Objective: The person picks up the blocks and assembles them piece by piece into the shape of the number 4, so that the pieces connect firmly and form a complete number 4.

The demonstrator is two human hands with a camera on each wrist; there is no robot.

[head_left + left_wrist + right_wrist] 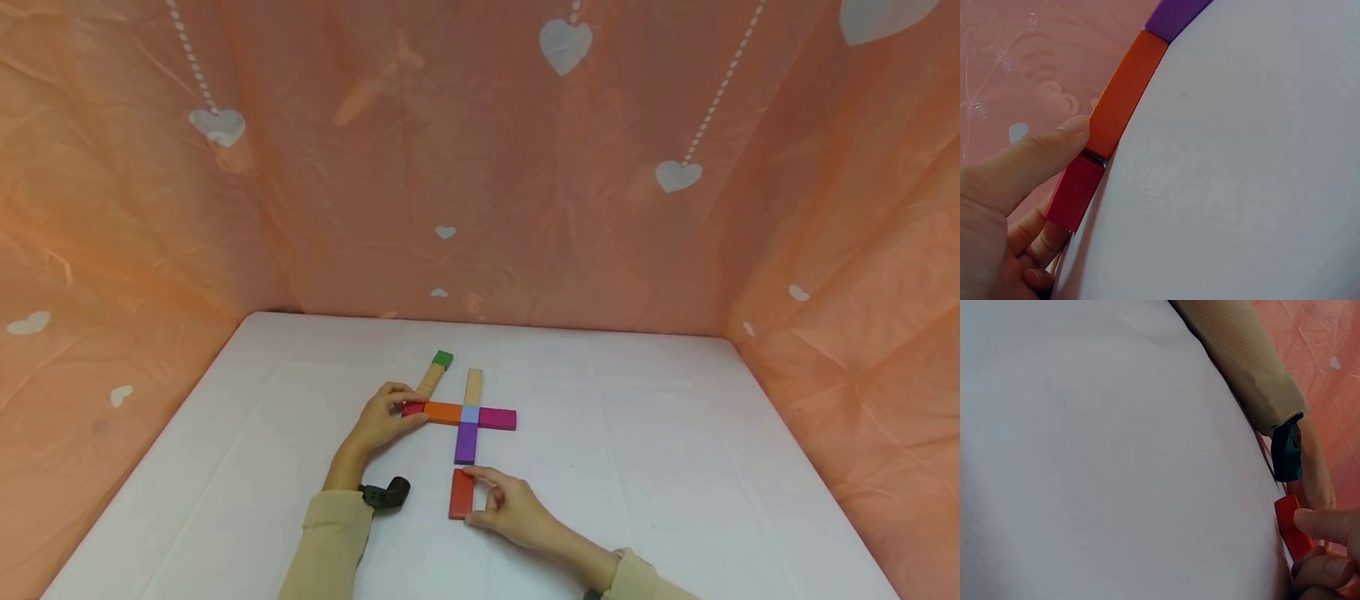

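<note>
My left hand (381,421) pinches around a short crimson block (412,409), its thumb tip at the joint with an orange block (442,412). In the left wrist view the thumb lies against the orange block's near end, while curled fingers (1054,240) show past the crimson block. My right hand (517,510) holds a red block (461,494) between index finger and thumb at its two ends. This red block lies just below a purple block (466,443), with a narrow gap between them. Part of the red block is hidden by fingers in the right wrist view.
A light blue square (469,414) joins the orange, purple, magenta (497,418) and upright natural wood block (473,387). Another wood block (431,380), tipped by a green one (442,359), slants up from the crimson block. White table (637,467); orange curtain (480,167) with hearts surrounds it.
</note>
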